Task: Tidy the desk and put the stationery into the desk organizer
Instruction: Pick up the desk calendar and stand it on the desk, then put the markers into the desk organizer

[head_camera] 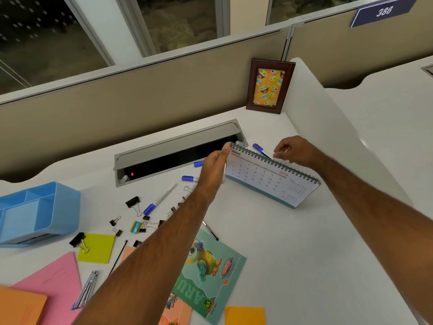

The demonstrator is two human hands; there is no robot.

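Observation:
A spiral-bound desk calendar (269, 181) stands on the white desk (293, 254), right of centre. My left hand (214, 168) pinches its top left corner at the spiral. My right hand (296, 150) grips the top edge of the calendar further right, fingers curled over the back. A blue-capped pen (260, 150) lies just behind the calendar. The blue desk organizer (39, 212) sits at the far left with its compartments showing nothing inside. More blue-capped pens (160, 199) and several black binder clips (133, 204) lie scattered between the organizer and my left arm.
An open cable tray (178, 151) is sunk into the desk behind the pens. A framed picture (269, 86) stands in the back corner. Sticky notes (96, 248), pink and orange paper (54, 285), a green booklet (210, 273), a pencil (118, 258) and a metal tool (87, 289) lie near the front.

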